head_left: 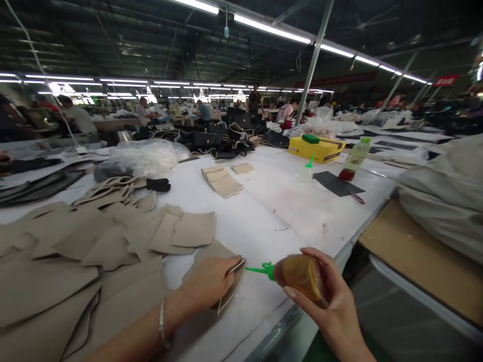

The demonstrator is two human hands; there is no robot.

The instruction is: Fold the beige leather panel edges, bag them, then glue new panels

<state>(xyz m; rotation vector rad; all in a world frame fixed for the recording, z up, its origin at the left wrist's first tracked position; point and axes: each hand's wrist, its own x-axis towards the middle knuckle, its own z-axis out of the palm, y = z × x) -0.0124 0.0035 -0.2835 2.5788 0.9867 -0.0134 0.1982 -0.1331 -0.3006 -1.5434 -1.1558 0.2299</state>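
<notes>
My right hand point(332, 296) grips a squeeze bottle point(298, 274) of amber liquid, probably glue. The bottle lies nearly level, its green nozzle point(260, 269) pointing left at the edge of a taupe leather-like piece point(236, 286). The nozzle tip is at or very near that edge; I cannot tell whether it touches. My left hand point(211, 281) is closed on the same piece, fingers pressing its upper part, with a silver bracelet on the wrist. Part of the piece is hidden under the hand. Beside it on the left lie many overlapping taupe pieces point(109, 236).
On the white table point(264, 216) are a small stack of taupe pieces point(224, 182), a second nozzle bottle point(307, 172), a yellow box point(317, 149), a bottle with red liquid point(354, 160) and a dark sheet point(335, 183). Black bags point(219, 136) pile up behind. Other people work farther off.
</notes>
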